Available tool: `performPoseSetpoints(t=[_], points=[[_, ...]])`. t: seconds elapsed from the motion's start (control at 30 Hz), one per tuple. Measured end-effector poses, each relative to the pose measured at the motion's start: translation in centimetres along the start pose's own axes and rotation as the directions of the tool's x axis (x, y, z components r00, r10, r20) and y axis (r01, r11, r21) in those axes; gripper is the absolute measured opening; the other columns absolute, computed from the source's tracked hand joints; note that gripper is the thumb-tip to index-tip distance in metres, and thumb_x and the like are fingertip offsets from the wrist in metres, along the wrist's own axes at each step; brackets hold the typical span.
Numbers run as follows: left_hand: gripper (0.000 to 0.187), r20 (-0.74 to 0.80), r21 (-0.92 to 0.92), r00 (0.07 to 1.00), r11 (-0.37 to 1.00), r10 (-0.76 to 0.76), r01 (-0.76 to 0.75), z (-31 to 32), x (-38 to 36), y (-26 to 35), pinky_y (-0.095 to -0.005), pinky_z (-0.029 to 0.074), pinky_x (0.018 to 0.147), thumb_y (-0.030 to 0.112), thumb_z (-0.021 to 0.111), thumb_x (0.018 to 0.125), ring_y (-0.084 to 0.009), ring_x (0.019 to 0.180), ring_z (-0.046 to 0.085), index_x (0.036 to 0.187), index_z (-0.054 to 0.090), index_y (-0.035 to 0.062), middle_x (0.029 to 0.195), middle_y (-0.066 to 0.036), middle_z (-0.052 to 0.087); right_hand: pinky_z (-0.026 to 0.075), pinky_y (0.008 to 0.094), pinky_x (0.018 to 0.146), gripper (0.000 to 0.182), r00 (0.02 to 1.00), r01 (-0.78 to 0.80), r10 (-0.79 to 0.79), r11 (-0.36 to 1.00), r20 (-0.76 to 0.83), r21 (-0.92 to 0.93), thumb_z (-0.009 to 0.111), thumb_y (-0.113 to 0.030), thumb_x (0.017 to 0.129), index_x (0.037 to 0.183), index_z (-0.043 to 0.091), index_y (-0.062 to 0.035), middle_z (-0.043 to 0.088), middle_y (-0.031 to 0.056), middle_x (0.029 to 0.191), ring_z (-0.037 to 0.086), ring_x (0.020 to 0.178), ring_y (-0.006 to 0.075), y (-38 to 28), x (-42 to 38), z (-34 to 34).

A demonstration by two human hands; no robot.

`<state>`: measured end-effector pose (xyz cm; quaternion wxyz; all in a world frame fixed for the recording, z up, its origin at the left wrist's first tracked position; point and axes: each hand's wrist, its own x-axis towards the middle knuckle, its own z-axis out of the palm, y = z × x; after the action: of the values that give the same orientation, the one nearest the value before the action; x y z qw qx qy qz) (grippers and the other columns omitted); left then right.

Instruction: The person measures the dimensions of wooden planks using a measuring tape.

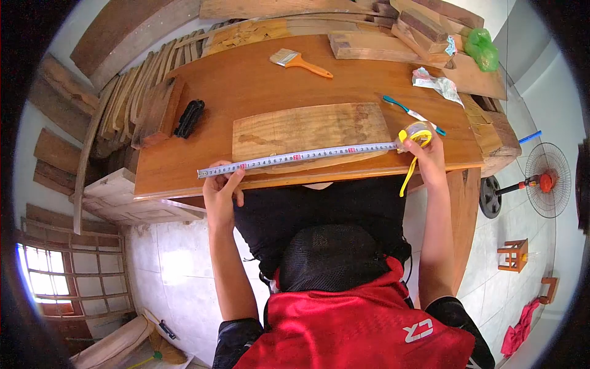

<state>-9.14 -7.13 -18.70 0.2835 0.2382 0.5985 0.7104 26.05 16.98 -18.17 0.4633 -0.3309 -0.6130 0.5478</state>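
A tape measure [416, 133] with a yellow case and strap sits in my right hand [430, 158], its fingers wrapped round the case. The white blade [319, 154] is pulled out to the left, its end reaching past my left hand [222, 187]. Thumb and fingers of my left hand pinch the blade near that end. Beneath and behind the blade lies a flat wooden board [310, 128] on the brown table [246, 86]; the blade crosses the board's near part.
On the table are a paintbrush [301, 62], a black brush-like object [190, 118], a teal-and-white toothbrush-like tool [415, 115] and crumpled paper [437, 85]. Wood blocks [387, 49] and a green plastic bag [482, 49] stand back right. Planks [135, 92] line the left; a fan [547, 180] stands right.
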Motion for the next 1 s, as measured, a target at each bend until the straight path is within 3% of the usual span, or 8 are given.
performPoseSetpoints(t=[0.23, 0.43, 0.53, 0.7, 1.0], points=[[0.025, -0.018, -0.049, 1.0, 0.999, -0.009, 0.008, 0.5, -0.1, 0.4, -0.02, 0.03, 0.039, 0.003, 0.073, 0.088, -0.0051, 0.048, 0.043, 0.108, 0.058, 0.0026, 0.076, 0.0, 0.055, 0.053, 0.0341, 0.095, 0.047, 0.996, 0.07, -0.073, 0.994, 0.041, 0.083, 0.079, 0.002, 0.079, 0.119, 0.054, -0.0009, 0.064, 0.0117, 0.115, 0.067, 0.104, 0.02, -0.5, 0.0, 0.2], [0.011, 0.084, -0.133, 0.994, 0.988, -0.073, 0.084, 0.2, 0.3, 1.6, -0.0204, 0.026, 0.041, 0.012, 0.062, 0.097, -0.0043, 0.051, 0.038, 0.106, 0.057, 0.0071, 0.076, 0.002, 0.049, 0.052, 0.0357, 0.098, 0.049, 0.984, 0.179, -0.18, 0.979, -0.006, 0.1, 0.08, 0.008, 0.074, 0.114, 0.054, -0.0038, 0.057, 0.0133, 0.126, 0.064, 0.108, 0.0208, 0.1, -0.2, -0.1], [0.009, 0.034, -0.178, 0.993, 0.977, -0.115, 0.119, 0.3, 0.6, 2.0, -0.0208, 0.026, 0.041, 0.016, 0.061, 0.099, -0.0045, 0.051, 0.037, 0.1, 0.056, 0.0079, 0.073, 0.003, 0.046, 0.052, 0.0351, 0.099, 0.05, 0.983, 0.184, -0.186, 0.976, 0.001, 0.114, 0.08, 0.009, 0.073, 0.113, 0.053, -0.0042, 0.058, 0.0128, 0.123, 0.063, 0.11, 0.0199, 0.6, 0.0, -0.5], [0.014, -0.038, -0.118, 0.991, 0.985, -0.132, 0.126, -0.5, 0.9, 2.1, -0.0212, 0.027, 0.041, 0.019, 0.062, 0.099, -0.0052, 0.05, 0.039, 0.093, 0.056, 0.0082, 0.072, 0.003, 0.048, 0.052, 0.0364, 0.1, 0.047, 0.981, 0.178, -0.189, 0.969, 0.051, 0.17, 0.076, 0.01, 0.074, 0.113, 0.053, -0.0047, 0.058, 0.0129, 0.12, 0.061, 0.111, 0.0198, 0.6, 0.0, -0.6], [0.024, -0.039, -0.043, 0.995, 0.995, -0.092, 0.09, -1.0, 0.8, 0.8, -0.0243, 0.031, 0.039, 0.022, 0.069, 0.096, -0.0097, 0.047, 0.05, 0.083, 0.059, 0.0047, 0.071, -0.001, 0.055, 0.05, 0.0381, 0.103, 0.047, 0.981, 0.194, -0.192, 0.968, -0.024, 0.157, 0.075, 0.01, 0.074, 0.113, 0.053, -0.006, 0.053, 0.012, 0.124, 0.055, 0.118, 0.0204, 0.9, 0.2, -0.3]])
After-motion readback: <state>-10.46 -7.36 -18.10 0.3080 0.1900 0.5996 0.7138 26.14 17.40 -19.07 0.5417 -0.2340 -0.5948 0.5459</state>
